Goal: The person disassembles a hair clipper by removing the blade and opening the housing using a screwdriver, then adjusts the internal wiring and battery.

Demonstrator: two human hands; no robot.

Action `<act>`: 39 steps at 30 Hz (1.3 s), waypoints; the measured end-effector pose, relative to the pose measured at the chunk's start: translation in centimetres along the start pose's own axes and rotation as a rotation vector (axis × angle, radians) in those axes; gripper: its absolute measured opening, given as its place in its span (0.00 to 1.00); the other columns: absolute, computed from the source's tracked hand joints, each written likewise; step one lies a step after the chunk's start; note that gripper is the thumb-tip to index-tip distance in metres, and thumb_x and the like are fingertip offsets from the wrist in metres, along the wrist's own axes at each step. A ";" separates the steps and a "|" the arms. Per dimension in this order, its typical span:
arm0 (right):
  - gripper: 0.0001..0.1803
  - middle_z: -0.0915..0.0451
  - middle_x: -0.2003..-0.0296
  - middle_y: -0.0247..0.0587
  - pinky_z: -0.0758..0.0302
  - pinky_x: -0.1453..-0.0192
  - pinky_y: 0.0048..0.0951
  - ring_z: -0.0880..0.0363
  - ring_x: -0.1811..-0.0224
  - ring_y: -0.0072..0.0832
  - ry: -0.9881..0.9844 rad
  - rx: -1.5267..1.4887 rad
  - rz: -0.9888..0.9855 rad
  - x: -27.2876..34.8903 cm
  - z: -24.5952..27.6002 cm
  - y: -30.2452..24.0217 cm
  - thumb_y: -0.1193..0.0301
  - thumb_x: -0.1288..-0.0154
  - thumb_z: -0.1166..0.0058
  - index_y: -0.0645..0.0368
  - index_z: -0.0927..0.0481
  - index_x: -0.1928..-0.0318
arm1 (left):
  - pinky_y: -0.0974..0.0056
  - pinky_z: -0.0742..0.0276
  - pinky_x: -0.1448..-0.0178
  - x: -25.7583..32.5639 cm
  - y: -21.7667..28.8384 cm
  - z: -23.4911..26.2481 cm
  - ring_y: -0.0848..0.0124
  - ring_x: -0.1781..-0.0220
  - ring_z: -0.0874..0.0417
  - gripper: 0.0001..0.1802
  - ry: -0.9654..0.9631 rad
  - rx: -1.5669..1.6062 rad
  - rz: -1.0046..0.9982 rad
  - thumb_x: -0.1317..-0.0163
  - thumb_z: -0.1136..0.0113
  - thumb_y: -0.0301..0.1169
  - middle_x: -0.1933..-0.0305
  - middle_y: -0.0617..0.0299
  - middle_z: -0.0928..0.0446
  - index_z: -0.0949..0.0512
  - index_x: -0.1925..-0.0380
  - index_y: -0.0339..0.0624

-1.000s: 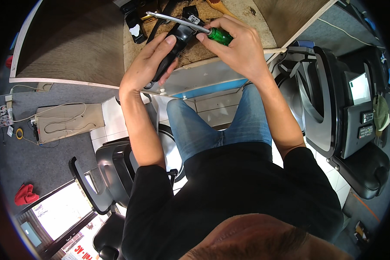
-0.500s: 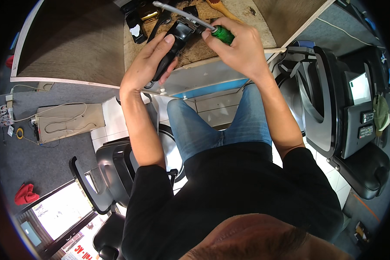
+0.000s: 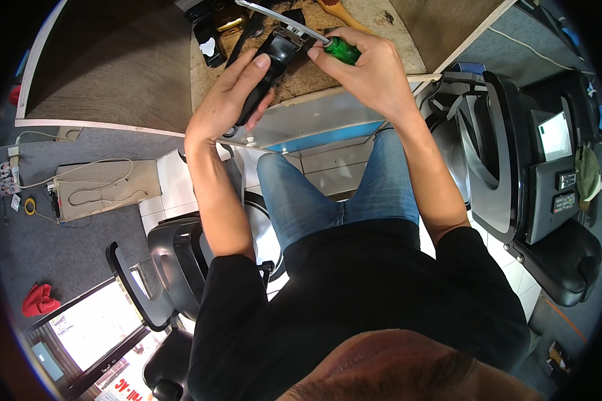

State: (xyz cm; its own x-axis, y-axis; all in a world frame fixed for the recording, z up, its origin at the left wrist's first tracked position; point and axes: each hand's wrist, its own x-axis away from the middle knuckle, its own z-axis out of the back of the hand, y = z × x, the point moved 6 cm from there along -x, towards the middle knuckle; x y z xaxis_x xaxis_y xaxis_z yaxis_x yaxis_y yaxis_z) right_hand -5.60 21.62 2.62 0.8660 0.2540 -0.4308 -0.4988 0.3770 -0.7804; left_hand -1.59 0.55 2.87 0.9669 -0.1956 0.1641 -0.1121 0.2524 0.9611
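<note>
A black hair clipper [image 3: 282, 49] lies tilted in my left hand [image 3: 222, 100], whose fingers wrap its body with the thumb on top. Its metal head points up and to the right. My right hand [image 3: 381, 77] is closed around the green handle of a screwdriver [image 3: 342, 51]. The long metal shaft slants up to the left, passing above the clipper's head. My right thumb and fingertip come close to that head; whether they pinch a small part there I cannot make out. Both hands are over the front of a worn wooden shelf [image 3: 308, 81].
Black tools and a black case [image 3: 211, 48] lie at the shelf's back left, with a wooden handle [image 3: 344, 15] at the back right. Wooden side panels [image 3: 114, 67] flank the shelf. Black salon chairs [image 3: 505, 154] stand on both sides. A cable lies over a beige board [image 3: 107, 187] at left.
The screwdriver's handle has turned slightly in my right hand, and my right fingertips have shifted a little to the left. My left hand and the clipper stay nearly in place.
</note>
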 end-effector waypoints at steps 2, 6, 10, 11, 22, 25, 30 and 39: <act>0.14 0.25 0.79 0.29 0.32 0.70 0.24 0.32 0.74 0.14 -0.008 0.001 -0.015 -0.1 0.0 0.0 0.63 0.30 0.31 0.62 0.12 0.58 | 0.71 0.37 0.79 0.0 0.1 0.0 0.78 0.87 0.32 0.23 -0.002 -0.007 0.005 0.18 0.51 0.52 0.82 0.64 0.27 0.24 0.53 0.43; 0.14 0.23 0.78 0.29 0.31 0.69 0.24 0.30 0.74 0.14 -0.004 -0.030 -0.054 -0.2 -0.4 0.2 0.63 0.32 0.30 0.62 0.12 0.59 | 0.71 0.37 0.79 0.1 0.1 -0.1 0.78 0.86 0.32 0.23 0.000 -0.011 0.003 0.18 0.51 0.52 0.82 0.65 0.27 0.25 0.51 0.43; 0.15 0.20 0.76 0.31 0.29 0.68 0.24 0.28 0.73 0.15 0.025 -0.023 -0.014 -0.2 -0.2 -0.4 0.62 0.34 0.30 0.63 0.13 0.60 | 0.71 0.37 0.79 0.1 0.0 0.0 0.78 0.86 0.31 0.23 0.013 0.006 -0.001 0.18 0.51 0.53 0.82 0.65 0.27 0.25 0.49 0.43; 0.15 0.20 0.76 0.31 0.29 0.68 0.24 0.28 0.73 0.15 0.025 -0.023 -0.014 -0.2 -0.3 -0.4 0.62 0.34 0.30 0.63 0.13 0.60 | 0.71 0.37 0.79 0.1 0.0 0.0 0.78 0.86 0.31 0.23 0.012 0.012 -0.001 0.18 0.51 0.52 0.81 0.65 0.27 0.25 0.49 0.43; 0.13 0.13 0.73 0.40 0.20 0.65 0.38 0.14 0.73 0.40 0.253 0.055 0.130 0.2 -0.2 -1.1 0.62 0.45 0.28 0.54 0.12 0.62 | 0.71 0.37 0.79 0.1 0.2 -0.1 0.78 0.86 0.31 0.22 0.012 0.016 0.002 0.18 0.50 0.52 0.81 0.65 0.27 0.25 0.52 0.43; 0.13 0.13 0.71 0.36 0.20 0.68 0.36 0.14 0.73 0.36 0.342 0.109 0.268 0.6 -0.4 -1.3 0.65 0.49 0.27 0.53 0.13 0.62 | 0.71 0.37 0.79 0.1 0.3 -0.2 0.78 0.86 0.31 0.22 0.007 0.019 0.002 0.18 0.50 0.52 0.81 0.65 0.27 0.25 0.53 0.43; 0.15 0.14 0.70 0.31 0.23 0.71 0.34 0.15 0.73 0.32 0.359 0.148 0.341 0.9 -0.7 -1.4 0.68 0.51 0.24 0.52 0.15 0.63 | 0.71 0.37 0.80 0.1 0.1 -0.2 0.78 0.86 0.30 0.21 -0.013 0.046 -0.003 0.18 0.50 0.51 0.81 0.64 0.26 0.24 0.52 0.43; 0.17 0.18 0.70 0.28 0.24 0.73 0.31 0.16 0.74 0.29 0.378 0.181 0.436 1.5 -0.7 -1.8 0.69 0.53 0.22 0.52 0.17 0.64 | 0.71 0.36 0.80 0.0 -0.5 0.1 0.78 0.86 0.29 0.19 -0.033 0.060 -0.014 0.16 0.51 0.48 0.79 0.64 0.24 0.25 0.55 0.44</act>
State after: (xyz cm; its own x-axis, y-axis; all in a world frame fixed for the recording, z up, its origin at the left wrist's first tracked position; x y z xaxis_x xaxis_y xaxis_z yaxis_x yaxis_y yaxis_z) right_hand -3.38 20.68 3.04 0.5168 0.0977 -0.8505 -0.7799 0.4635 -0.4206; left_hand -1.60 0.37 2.44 0.9605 -0.2301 0.1565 -0.1127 0.1926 0.9748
